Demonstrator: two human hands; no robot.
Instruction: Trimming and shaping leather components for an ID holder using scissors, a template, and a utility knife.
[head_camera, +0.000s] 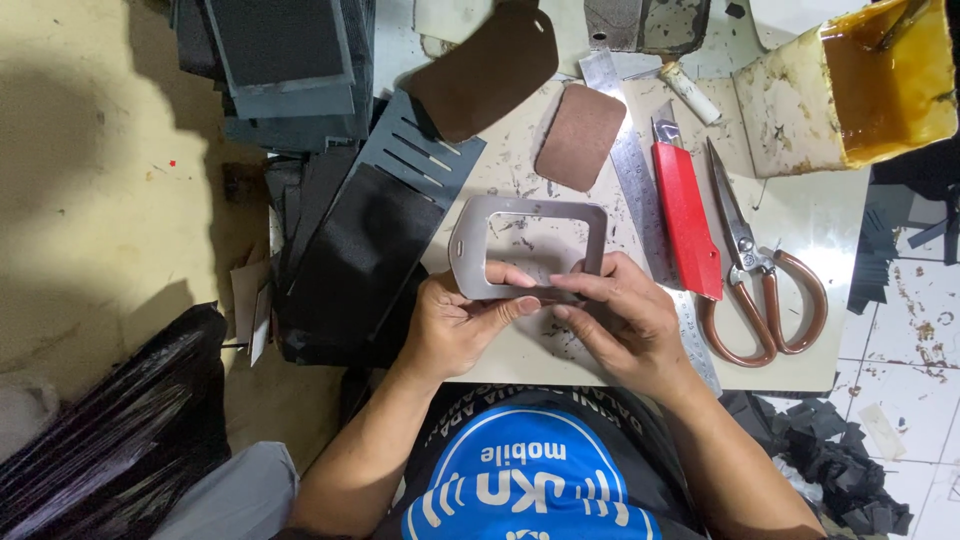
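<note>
Starting at your left, black sheet stock (345, 255) lies stacked beside the scarred work board (800, 230), with a slotted dark panel (415, 150) on top of it. Your left hand (455, 325) pinches the near edge of the grey window frame piece (528, 245), thumb on top, fingers tucked beneath; the frame sits low over the board, right in front of you. Your right hand (625, 320) closes on the same near edge, fingertips pressing down where the two thumbs almost meet. Both grips are narrow pinches on the frame, nothing else held.

To my eye you are pressing or folding that near edge, so keep the pressure even and work outward from the middle, holding the corners square so the opening does not skew. Keep your fingers clear of any wet glue.

Farther right lie a brown rounded patch (580, 135), a steel ruler (640, 190), a red utility knife (685, 215) and brown-handled scissors (760, 285), with an open glue tin (860, 85) at the far corner.
</note>
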